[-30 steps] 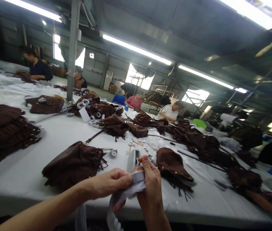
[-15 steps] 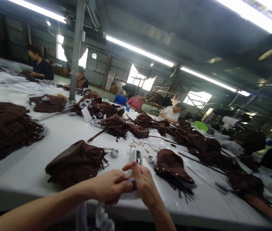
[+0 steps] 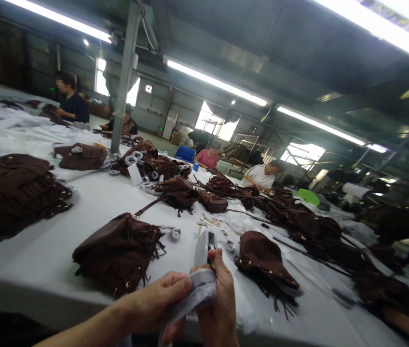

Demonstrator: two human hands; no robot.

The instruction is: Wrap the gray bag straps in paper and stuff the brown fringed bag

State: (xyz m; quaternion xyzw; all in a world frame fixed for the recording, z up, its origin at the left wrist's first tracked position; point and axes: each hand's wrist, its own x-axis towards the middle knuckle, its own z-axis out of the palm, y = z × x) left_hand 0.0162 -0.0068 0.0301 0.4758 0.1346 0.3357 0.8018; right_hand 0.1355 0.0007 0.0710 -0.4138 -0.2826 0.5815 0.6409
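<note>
My left hand (image 3: 157,301) and my right hand (image 3: 217,306) meet at the near edge of the white table (image 3: 92,197), both gripping a bunched strip of pale grey-white fabric (image 3: 199,288). Its loose end hangs down below my hands. Just beyond my fingers a small white device (image 3: 204,246) stands on the table. A brown fringed suede bag (image 3: 119,250) lies to the left of my hands and another brown bag (image 3: 264,258) to the right.
Many more brown fringed bags (image 3: 16,190) lie stacked at the left and strewn along the table (image 3: 298,217). Tape rolls (image 3: 173,233) and paper scraps lie between them. Several people sit at the far side (image 3: 69,101). A steel post (image 3: 123,77) rises behind the table.
The camera has swung slightly, shifting the scene rightward. My hands have moved lower in the picture and bunched the fabric strip up between them; the bags have not moved.
</note>
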